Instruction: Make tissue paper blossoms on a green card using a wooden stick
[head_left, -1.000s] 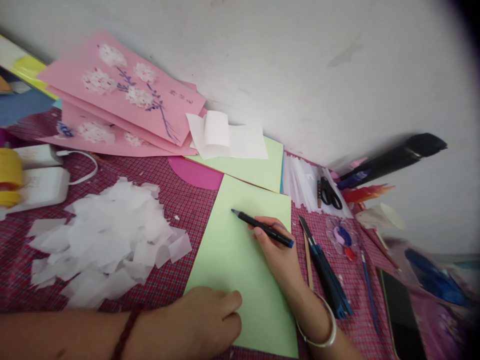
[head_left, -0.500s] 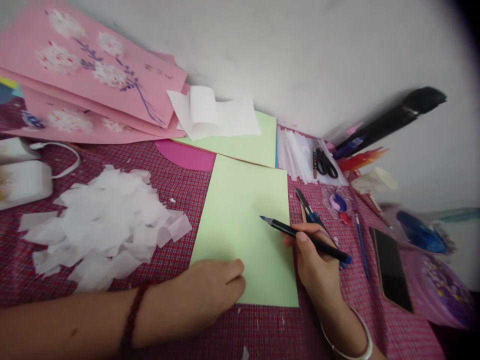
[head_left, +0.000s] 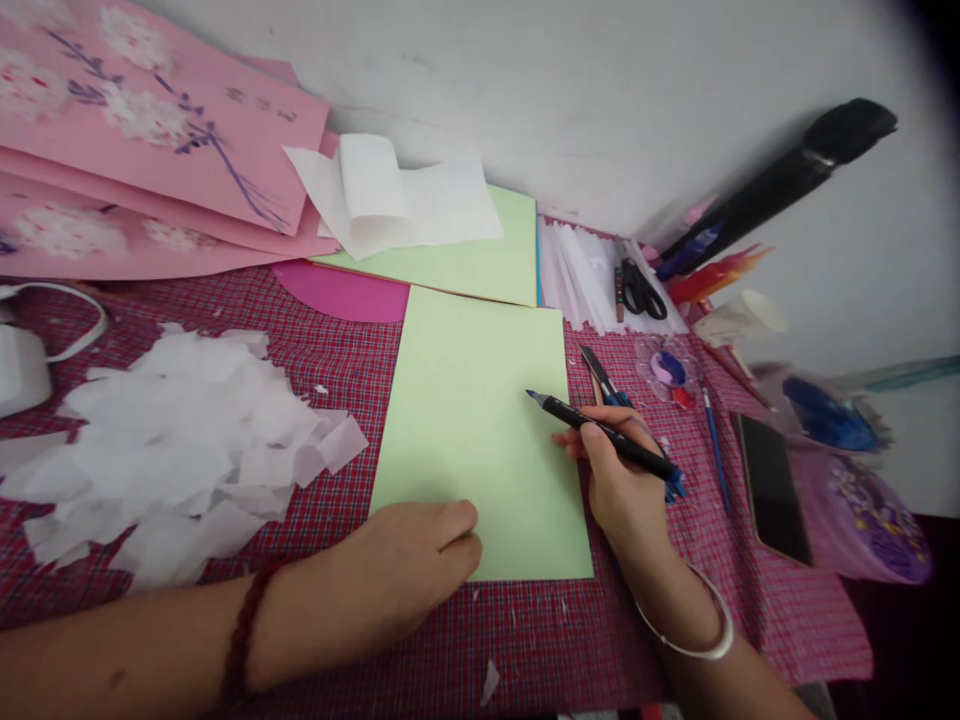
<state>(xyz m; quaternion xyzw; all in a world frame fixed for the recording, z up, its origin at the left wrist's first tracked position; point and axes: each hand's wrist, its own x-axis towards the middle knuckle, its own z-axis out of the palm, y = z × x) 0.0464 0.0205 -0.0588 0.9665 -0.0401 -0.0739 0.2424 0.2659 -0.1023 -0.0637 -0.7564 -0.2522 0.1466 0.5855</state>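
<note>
A blank light green sheet of paper (head_left: pixel 480 400) lies flat in front of me. My left hand (head_left: pixel 416 565) rests on its lower left edge, fingers curled and closed, holding it down; some fingertips are hidden. In my right hand (head_left: pixel 619 470) is a black marker (head_left: pixel 600 432) with a bluish pointed tip, gripped between thumb and fingers. The tip is over the right half of the sheet; whether it touches the paper I cannot tell. A craft knife (head_left: pixel 598 368) lies just beyond the right hand.
Left is a pile of white paper pieces (head_left: pixel 187 430). Pink cards with white flowers (head_left: pixel 225 150) and a tissue strip (head_left: pixel 442 205) stand behind. Scissors (head_left: pixel 643 290), a paint palette (head_left: pixel 667 370), a brush (head_left: pixel 716 450), a phone (head_left: pixel 772 490) and a purple container (head_left: pixel 862 530) are right.
The whole view has shifted, so things sit higher and further left. The marker has tilted slightly and its tip has moved up the sheet. The left hand stays on the paper.
</note>
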